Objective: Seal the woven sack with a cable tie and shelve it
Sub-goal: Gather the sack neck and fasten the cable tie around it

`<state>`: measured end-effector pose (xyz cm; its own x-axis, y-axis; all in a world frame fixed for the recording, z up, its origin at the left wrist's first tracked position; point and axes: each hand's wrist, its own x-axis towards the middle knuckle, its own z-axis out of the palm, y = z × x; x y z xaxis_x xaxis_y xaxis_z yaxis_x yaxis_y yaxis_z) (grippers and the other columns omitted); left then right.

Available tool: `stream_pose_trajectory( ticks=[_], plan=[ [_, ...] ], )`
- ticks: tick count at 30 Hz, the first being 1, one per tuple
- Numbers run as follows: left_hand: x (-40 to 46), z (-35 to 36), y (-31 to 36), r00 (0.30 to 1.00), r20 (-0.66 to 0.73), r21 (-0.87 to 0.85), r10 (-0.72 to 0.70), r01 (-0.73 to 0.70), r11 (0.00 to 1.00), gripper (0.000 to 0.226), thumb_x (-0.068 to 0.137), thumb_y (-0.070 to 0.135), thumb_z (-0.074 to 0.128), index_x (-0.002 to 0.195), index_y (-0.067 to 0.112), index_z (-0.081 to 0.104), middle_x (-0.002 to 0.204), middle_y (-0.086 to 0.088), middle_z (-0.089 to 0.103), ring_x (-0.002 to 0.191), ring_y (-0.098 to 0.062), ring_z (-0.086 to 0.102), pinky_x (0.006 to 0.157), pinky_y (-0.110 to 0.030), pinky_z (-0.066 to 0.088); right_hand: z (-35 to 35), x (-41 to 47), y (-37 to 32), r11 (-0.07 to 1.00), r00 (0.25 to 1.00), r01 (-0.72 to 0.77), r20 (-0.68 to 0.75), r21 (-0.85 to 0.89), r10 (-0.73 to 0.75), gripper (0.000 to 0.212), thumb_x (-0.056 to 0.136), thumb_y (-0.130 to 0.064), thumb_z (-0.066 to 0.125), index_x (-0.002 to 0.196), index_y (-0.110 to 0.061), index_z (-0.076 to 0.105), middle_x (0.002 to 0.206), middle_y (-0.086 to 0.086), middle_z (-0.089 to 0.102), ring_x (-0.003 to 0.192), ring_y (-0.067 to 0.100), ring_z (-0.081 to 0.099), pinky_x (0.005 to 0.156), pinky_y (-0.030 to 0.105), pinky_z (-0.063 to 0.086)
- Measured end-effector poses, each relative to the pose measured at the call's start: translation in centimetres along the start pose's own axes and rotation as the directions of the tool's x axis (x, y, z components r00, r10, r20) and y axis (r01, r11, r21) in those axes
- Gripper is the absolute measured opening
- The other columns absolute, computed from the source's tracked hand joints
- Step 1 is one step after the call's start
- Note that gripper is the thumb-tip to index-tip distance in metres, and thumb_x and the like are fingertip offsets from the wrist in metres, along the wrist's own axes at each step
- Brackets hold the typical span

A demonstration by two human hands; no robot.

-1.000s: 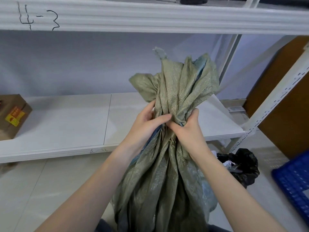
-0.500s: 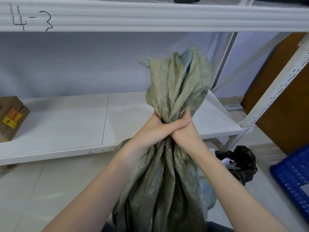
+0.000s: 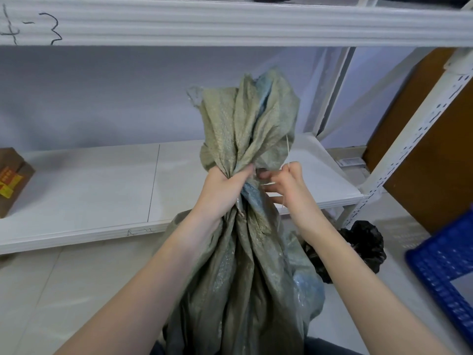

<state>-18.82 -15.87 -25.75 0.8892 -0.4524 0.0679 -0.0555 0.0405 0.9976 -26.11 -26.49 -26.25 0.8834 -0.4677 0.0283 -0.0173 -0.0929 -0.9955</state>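
Closest in, the grey-green woven plastic sack (image 3: 245, 272) stands up from the bottom edge at six o'clock, its gathered neck dead centre. The left hand (image 3: 222, 193) grips that bunched neck, fingers curled tight round the cloth from nine o'clock. Just beside it at three o'clock, the right hand (image 3: 289, 185) pinches a thin white cable tie (image 3: 287, 149), whose free end sticks up past the knuckles against the sack's flared mouth. Whether the tie circles the neck, I cannot tell. On the floor at four o'clock sits a crumpled black plastic bag (image 3: 363, 244), and farther right a blue perforated plastic crate (image 3: 445, 267). Beyond the hands runs the white lower shelf board (image 3: 102, 190), with a brown cardboard box (image 3: 12, 180) at nine o'clock. Overhead at twelve o'clock spans the white upper shelf beam (image 3: 230, 24), handwriting on its left end.
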Motion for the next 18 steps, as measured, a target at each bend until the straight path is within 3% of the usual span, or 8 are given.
stream_pose_trajectory(
  ticks=[3, 7, 9, 11, 13, 15, 18],
  plan=[
    [0.0, 0.1, 0.1, 0.998, 0.060, 0.012, -0.021, 0.020, 1.000, 0.020, 0.093, 0.010, 0.052, 0.085, 0.016, 0.070, 0.085, 0.006, 0.071, 0.082, -0.005, 0.067, 0.080, -0.020, 0.052, -0.3, 0.1, 0.4, 0.999, 1.000, 0.015, -0.021, -0.053, -0.016, 0.022, 0.097, -0.029, 0.030, 0.078, -0.022, 0.038, 0.089, -0.002, 0.059, 0.082, 0.013, 0.056, 0.079, 0.034, 0.040],
    [-0.1, 0.4, -0.1, 0.999, 0.042, 0.078, -0.020, 0.016, 0.997, 0.030, 0.094, 0.012, 0.049, 0.066, 0.015, 0.058, 0.074, 0.006, 0.062, 0.068, -0.001, 0.058, 0.062, -0.009, 0.043, -0.8, -0.3, 0.6, 0.989, 0.994, 0.106, -0.016, -0.104, -0.109, 0.033, 0.099, -0.021, 0.030, 0.069, -0.018, 0.044, 0.081, 0.001, 0.057, 0.073, 0.006, 0.052, 0.073, 0.022, 0.040],
    [-0.2, 0.5, 0.1, 0.999, 0.036, 0.043, -0.023, 0.022, 0.999, 0.027, 0.095, 0.013, 0.050, 0.068, 0.015, 0.055, 0.074, 0.006, 0.060, 0.068, 0.002, 0.058, 0.060, -0.007, 0.043, -1.3, -0.3, 0.7, 0.973, 0.989, 0.146, -0.009, -0.181, -0.150, 0.033, 0.098, -0.018, 0.035, 0.068, -0.017, 0.049, 0.077, -0.003, 0.056, 0.068, -0.003, 0.051, 0.066, 0.010, 0.038],
    [-0.5, 0.5, 0.4, 0.999, 0.047, -0.024, -0.026, 0.027, 0.999, 0.018, 0.094, 0.013, 0.053, 0.077, 0.017, 0.059, 0.075, 0.012, 0.060, 0.062, 0.012, 0.058, 0.058, -0.002, 0.043, -1.8, -0.2, 1.0, 0.958, 0.983, 0.176, -0.006, -0.225, -0.182, 0.033, 0.097, -0.018, 0.040, 0.067, -0.021, 0.055, 0.076, -0.008, 0.056, 0.071, -0.003, 0.050, 0.068, 0.010, 0.038],
    [-0.6, 0.4, 0.4, 0.998, 0.063, -0.083, -0.019, 0.024, 0.996, 0.011, 0.090, 0.014, 0.060, 0.090, 0.025, 0.064, 0.086, 0.020, 0.066, 0.073, 0.014, 0.063, 0.065, -0.002, 0.047, -2.1, -0.2, 1.4, 0.952, 0.982, 0.180, -0.017, -0.248, -0.190, 0.032, 0.096, -0.020, 0.045, 0.069, -0.026, 0.061, 0.083, -0.006, 0.059, 0.083, 0.008, 0.051, 0.076, 0.019, 0.037],
    [-0.7, 0.3, 0.4, 0.997, 0.078, -0.111, -0.005, 0.013, 0.994, 0.018, 0.087, 0.015, 0.066, 0.098, 0.029, 0.066, 0.099, 0.017, 0.070, 0.087, 0.006, 0.066, 0.071, -0.007, 0.051, -2.3, -0.3, 1.5, 0.948, 0.981, 0.182, -0.013, -0.262, -0.192, 0.031, 0.095, -0.019, 0.046, 0.070, -0.029, 0.063, 0.088, -0.003, 0.060, 0.090, 0.015, 0.051, 0.081, 0.022, 0.037],
    [-0.7, 0.3, 0.3, 0.996, 0.087, -0.121, 0.006, 0.005, 0.993, 0.026, 0.085, 0.014, 0.069, 0.109, 0.023, 0.066, 0.108, 0.010, 0.071, 0.097, -0.001, 0.067, 0.080, -0.013, 0.053, -2.3, -0.5, 1.3, 0.940, 0.978, 0.207, 0.029, -0.271, -0.207, 0.031, 0.095, -0.016, 0.046, 0.072, -0.029, 0.063, 0.081, -0.011, 0.058, 0.080, 0.003, 0.049, 0.074, 0.014, 0.036]
  ],
)
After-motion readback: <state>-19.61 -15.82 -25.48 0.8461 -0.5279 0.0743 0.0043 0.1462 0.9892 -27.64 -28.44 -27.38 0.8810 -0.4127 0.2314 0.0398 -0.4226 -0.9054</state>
